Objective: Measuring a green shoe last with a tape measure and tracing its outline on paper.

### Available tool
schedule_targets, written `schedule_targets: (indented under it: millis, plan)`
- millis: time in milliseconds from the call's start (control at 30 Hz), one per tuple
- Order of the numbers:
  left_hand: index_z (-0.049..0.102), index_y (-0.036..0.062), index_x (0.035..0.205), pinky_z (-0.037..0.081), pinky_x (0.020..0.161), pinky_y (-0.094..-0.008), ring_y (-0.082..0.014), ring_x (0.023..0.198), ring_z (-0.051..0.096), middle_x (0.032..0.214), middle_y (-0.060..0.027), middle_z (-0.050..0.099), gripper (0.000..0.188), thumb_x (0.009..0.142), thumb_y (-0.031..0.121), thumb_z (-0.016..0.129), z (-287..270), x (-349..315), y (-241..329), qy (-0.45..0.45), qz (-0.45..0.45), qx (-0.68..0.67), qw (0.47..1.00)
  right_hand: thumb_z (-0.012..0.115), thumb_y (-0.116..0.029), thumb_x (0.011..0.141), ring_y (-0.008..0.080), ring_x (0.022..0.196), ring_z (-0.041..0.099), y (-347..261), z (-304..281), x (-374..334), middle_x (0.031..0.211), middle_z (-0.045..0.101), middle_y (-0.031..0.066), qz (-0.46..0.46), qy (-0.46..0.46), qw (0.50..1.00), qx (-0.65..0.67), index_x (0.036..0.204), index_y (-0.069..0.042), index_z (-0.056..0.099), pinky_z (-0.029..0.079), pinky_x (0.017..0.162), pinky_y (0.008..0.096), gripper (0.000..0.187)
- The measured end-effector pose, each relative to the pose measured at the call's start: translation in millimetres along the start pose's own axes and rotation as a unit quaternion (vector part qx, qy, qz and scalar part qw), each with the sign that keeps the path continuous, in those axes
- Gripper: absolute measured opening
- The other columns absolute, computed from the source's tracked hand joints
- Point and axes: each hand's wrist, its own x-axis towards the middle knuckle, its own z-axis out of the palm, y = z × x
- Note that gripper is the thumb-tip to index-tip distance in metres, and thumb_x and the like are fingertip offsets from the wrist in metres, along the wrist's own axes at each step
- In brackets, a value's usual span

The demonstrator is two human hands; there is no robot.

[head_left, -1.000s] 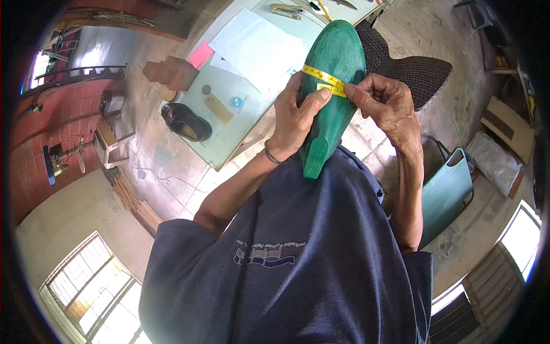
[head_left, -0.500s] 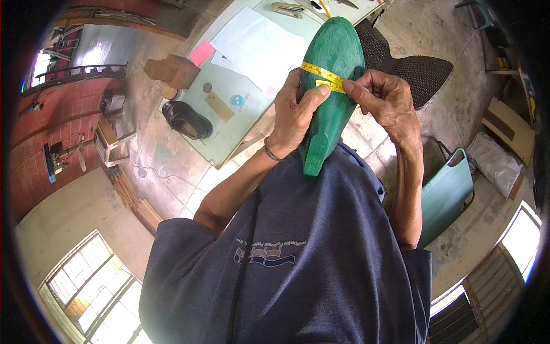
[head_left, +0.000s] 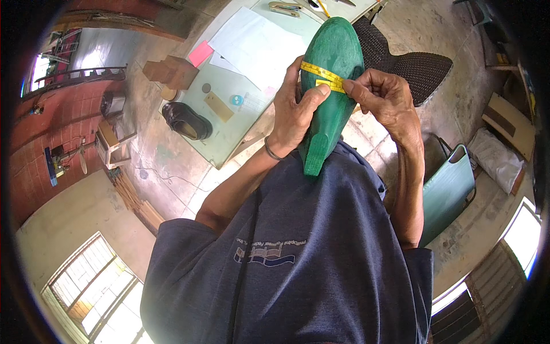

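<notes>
A green shoe last [head_left: 335,51] stands toe upward in front of my chest, its narrow heel end by my dark shirt. Around its wide middle runs a yellow tape measure [head_left: 322,73], the two layers overlapping on the near face. My left hand [head_left: 295,112] grips the last from the left, and its thumb presses the tape down. On the other side, the thumb and fingers of my right hand [head_left: 387,100] pinch the tape at the last's right edge. The fingers behind the last are hidden.
Ahead on the left is a pale table [head_left: 223,137] with white paper sheets [head_left: 258,46], a pink slip [head_left: 200,54], a stapler [head_left: 285,8] and a dark shoe [head_left: 187,120]. A black woven seat [head_left: 424,71] is at the far right. Nearer stands a green chair [head_left: 450,189].
Both hands keep their hold on the last and tape, with hardly any movement. The surroundings have shifted very slightly in the picture.
</notes>
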Motion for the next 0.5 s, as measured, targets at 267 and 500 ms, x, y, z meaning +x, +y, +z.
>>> schedule_targets:
  millis: [267,500]
  plan:
    - [0.037,-0.0070,0.144,0.051,0.087,-0.0295,-0.0164,0.102,0.059,0.118,-0.0148,0.058,0.065,0.092,0.019,0.065,0.2,-0.5,-0.5,0.008,-0.007,-0.001,1.000,0.077,-0.026,0.089,0.0057,0.054,0.049,-0.4,0.4,-1.1,0.062,0.060,0.0004,0.003,0.004,1.000,-0.007,0.078,0.000,0.071,0.037,0.048,0.0249,0.029]
    - [0.042,-0.0053,0.142,0.051,0.085,-0.0281,-0.0153,0.097,0.061,0.113,-0.0127,0.062,0.062,0.091,0.021,0.065,1.5,0.7,-0.4,0.005,-0.014,-0.021,1.000,0.076,-0.027,0.090,0.0050,0.055,0.048,6.1,-6.7,1.2,0.062,0.058,-0.0006,0.005,-0.013,0.998,0.066,0.077,-0.002,0.071,0.036,0.049,0.0245,0.029]
